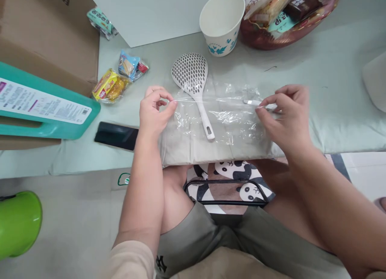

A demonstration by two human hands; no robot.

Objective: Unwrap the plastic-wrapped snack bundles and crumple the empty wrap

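Note:
A clear, crinkled plastic bag (232,117) is stretched between my hands, its upper edge pulled into a straight line. My left hand (157,108) pinches one end of that edge between thumb and forefinger. At the other end, my right hand (283,110) pinches the edge the same way. A pale skimmer (193,74) with a perforated head lies on the table, its handle pointing toward me and overlapping the bag; whether it is inside or under the plastic I cannot tell. Beside my right fingertips is a slim white object (252,102), partly hidden, its kind unclear.
A black phone (116,136) lies left of my left forearm, near wrapped snacks (110,86) and a teal container (48,102). A paper cup (221,23) and a red snack bowl (280,40) stand at the back. The table's front edge (211,161) is above my lap.

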